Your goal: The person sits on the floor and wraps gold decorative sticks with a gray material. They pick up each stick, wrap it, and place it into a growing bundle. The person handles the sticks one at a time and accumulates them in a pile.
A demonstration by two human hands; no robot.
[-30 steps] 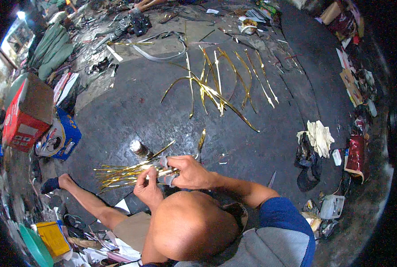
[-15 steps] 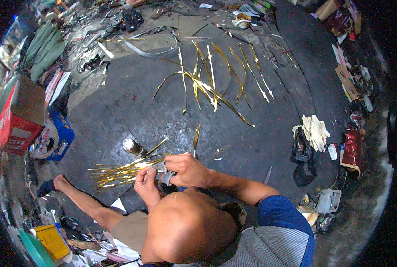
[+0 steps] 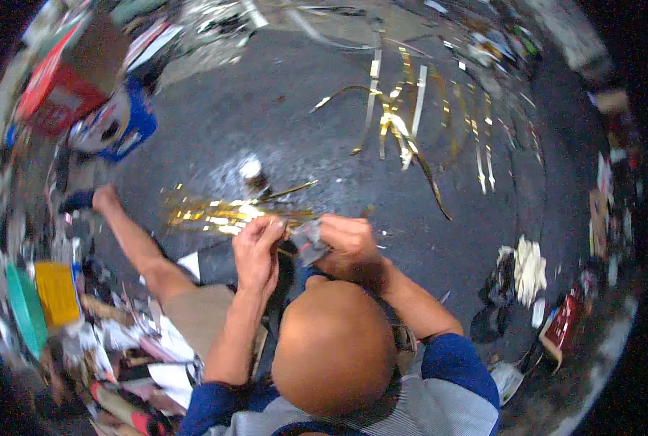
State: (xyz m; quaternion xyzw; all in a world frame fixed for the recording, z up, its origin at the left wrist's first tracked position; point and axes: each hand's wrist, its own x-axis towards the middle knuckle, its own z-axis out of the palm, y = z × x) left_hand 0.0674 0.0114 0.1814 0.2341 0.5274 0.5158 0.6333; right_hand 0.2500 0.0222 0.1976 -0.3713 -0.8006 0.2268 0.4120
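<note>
**Just beyond the left hand (image 3: 256, 254), gold strips (image 3: 206, 212) are lying crosswise**

The bundle of gold strips is spreading over the dark floor (image 3: 215, 131), ahead and to the left of the left hand, its long axis running roughly left to right. The left hand is sitting nearer to it; the right hand (image 3: 351, 243) is resting farther to the right. The left thumb and fingertips are meeting in a pinch, though blur is hiding whether anything is caught there. The right hand is clamping a soft-looking grey piece (image 3: 312, 245) between the two hands.

A short cylinder (image 3: 253, 178) with a bright top is standing just beyond the bundle, a single strip (image 3: 291, 191) slanting past its base. Well ahead on the right, a looser group of strips (image 3: 389, 120) is lying mostly lengthwise. The person's bare leg (image 3: 131, 240) is bounding the left side, and a cream cloth (image 3: 529, 272) is lying far right.
</note>
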